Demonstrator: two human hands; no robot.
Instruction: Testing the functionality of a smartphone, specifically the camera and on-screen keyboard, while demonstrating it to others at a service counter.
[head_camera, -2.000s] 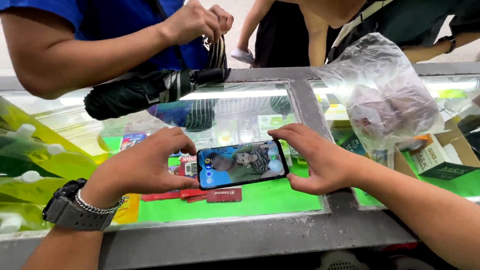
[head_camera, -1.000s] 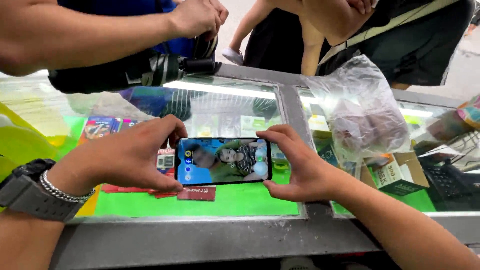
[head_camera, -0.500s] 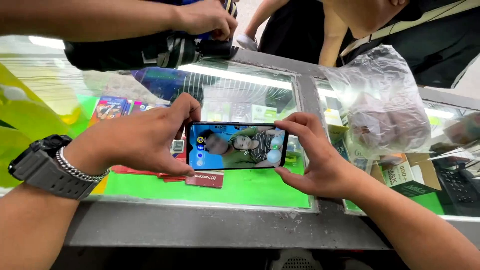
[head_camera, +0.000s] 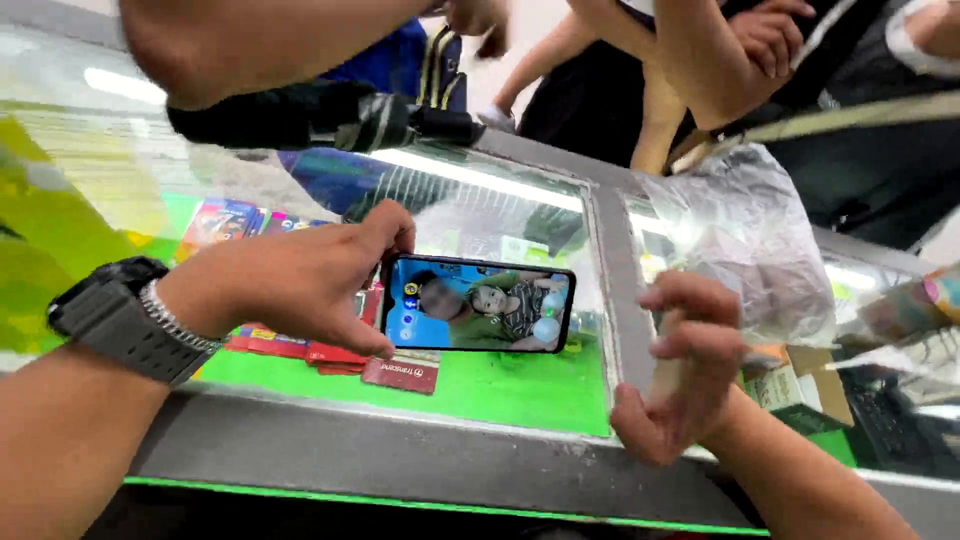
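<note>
A smartphone (head_camera: 478, 304) with a lit screen lies sideways just above a glass display counter (head_camera: 500, 215). My left hand (head_camera: 290, 280), with a black watch on its wrist, grips the phone's left end between thumb and fingers. My right hand (head_camera: 680, 365) hovers to the right of the phone, off it, fingers loosely curled and holding nothing.
A crumpled clear plastic bag (head_camera: 750, 240) rests on the counter at right. Another person's arm (head_camera: 260, 40) reaches across the top, with a folded black umbrella (head_camera: 310, 115) below it. Other people stand behind the counter. Small packets (head_camera: 400, 372) lie on green lining under the glass.
My right hand has let go of the phone's right end and drawn back to the right. My left hand still holds the phone. The view has tilted and shifted.
</note>
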